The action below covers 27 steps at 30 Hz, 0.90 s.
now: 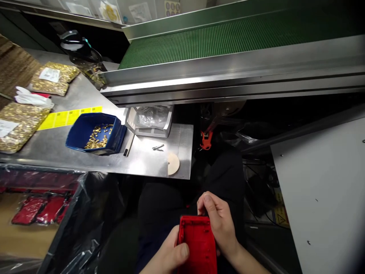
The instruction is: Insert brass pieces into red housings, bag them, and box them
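Red plastic shell [201,241] is above the lap [159,201], gripped by the left hand [172,253]; the right hand [219,219] curls at its top corner, any contents hidden. Corner handwork seems underway, calling for steady support. A blue bin [78,133] of brass pieces [98,141] stands near the steel table's [148,163] front edge.

1. Can make out a warning triangle [281,219] on a yellow sticker [280,208], just beside the white panel's [322,182] left edge.
2. Cannot read the yellow strip [68,117], well in from the metal table's [51,150] front edge.
3. Cannot read the far bag's white label [49,74] or the near bag's label [7,128] either.
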Available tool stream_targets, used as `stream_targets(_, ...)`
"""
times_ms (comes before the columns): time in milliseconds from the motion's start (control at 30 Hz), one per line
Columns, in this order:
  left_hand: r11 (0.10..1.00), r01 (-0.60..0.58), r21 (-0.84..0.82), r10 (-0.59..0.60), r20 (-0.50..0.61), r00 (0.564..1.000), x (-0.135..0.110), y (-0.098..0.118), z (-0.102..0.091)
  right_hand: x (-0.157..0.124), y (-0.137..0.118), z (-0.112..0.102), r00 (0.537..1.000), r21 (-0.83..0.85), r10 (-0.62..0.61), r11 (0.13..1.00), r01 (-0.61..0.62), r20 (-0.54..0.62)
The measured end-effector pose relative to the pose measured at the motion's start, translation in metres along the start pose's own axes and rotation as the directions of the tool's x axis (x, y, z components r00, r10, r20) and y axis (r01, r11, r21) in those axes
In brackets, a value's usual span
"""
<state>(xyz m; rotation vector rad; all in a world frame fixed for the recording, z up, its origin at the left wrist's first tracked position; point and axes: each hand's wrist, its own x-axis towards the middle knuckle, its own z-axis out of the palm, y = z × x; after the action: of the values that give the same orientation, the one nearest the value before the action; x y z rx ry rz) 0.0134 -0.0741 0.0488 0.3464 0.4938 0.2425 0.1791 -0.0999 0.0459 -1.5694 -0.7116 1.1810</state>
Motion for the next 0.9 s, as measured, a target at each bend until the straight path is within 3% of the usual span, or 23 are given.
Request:
stream_targets(67,1.0,-0.007,-0.017,0.006,-0.046,0.999,0.002,-0.003,0.001,0.001,0.003,-0.003,0.998,-0.04,-0.016,0.999,0.014,-0.063)
stream_targets(233,0.998,0.02,-0.059,-0.026,-0.098,0.995,0.006,-0.014,-0.001,0.003,0.007,-0.012,1.0,-0.008,0.006,1.0,-0.006,0.018)
stream_targets(400,0.998,0.039,-0.056,-0.049,-0.196,0.979,0.008,-0.017,0.002,0.004,0.01,-0.021,0.987,-0.116,-0.069,0.992,0.053,-0.146)
stream_targets(567,0.995,0.087,-0.056,-0.098,-0.223,0.97,0.013,-0.015,0.006,0.005,0.012,-0.027,0.999,-0.003,0.014,1.0,-0.014,-0.037)
stream_targets(733,0.992,0.111,-0.058,-0.122,-0.236,0.964,0.018,-0.012,0.009,0.004,0.018,-0.035,0.961,-0.151,-0.1,0.987,0.063,-0.257)
stream_targets(800,0.988,0.143,-0.062,-0.153,-0.208,0.966,0.021,-0.007,0.012,0.004,0.017,-0.038,0.969,-0.116,-0.112,0.989,0.088,-0.219)
stream_targets(900,0.981,0.193,-0.035,-0.196,-0.146,0.97,0.025,-0.002,0.015,0.004,0.016,-0.039,0.999,0.047,-0.045,0.998,0.045,-0.011)
